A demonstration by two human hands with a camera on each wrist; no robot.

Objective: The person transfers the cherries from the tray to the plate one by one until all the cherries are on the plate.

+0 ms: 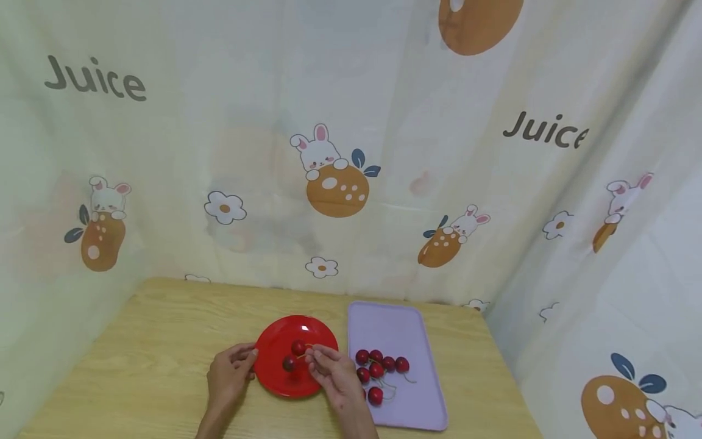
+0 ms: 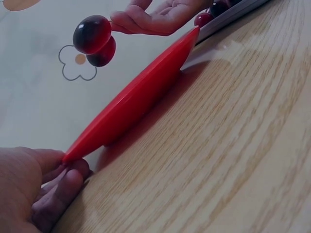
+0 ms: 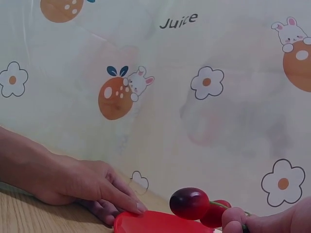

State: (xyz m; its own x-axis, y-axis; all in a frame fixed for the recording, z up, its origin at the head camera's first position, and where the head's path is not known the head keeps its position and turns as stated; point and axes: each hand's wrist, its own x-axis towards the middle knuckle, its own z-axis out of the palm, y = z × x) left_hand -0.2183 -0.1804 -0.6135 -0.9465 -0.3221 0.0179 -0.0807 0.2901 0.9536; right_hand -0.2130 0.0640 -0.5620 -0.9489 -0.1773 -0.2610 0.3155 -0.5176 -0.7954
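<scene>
A round red plate lies on the wooden table. My left hand pinches its left rim, thumb on top and fingers beneath, as the left wrist view shows. Over the plate, my right hand pinches the green stems of two dark red cherries. In the left wrist view both cherries hang above the plate's surface, apart from it. To the right, a lilac tray holds several more cherries with stems, some of them partly hidden behind my right wrist.
The tray stands close beside the plate's right edge on the wooden table. A pale curtain printed with rabbits, oranges and flowers hangs behind the table and along both sides.
</scene>
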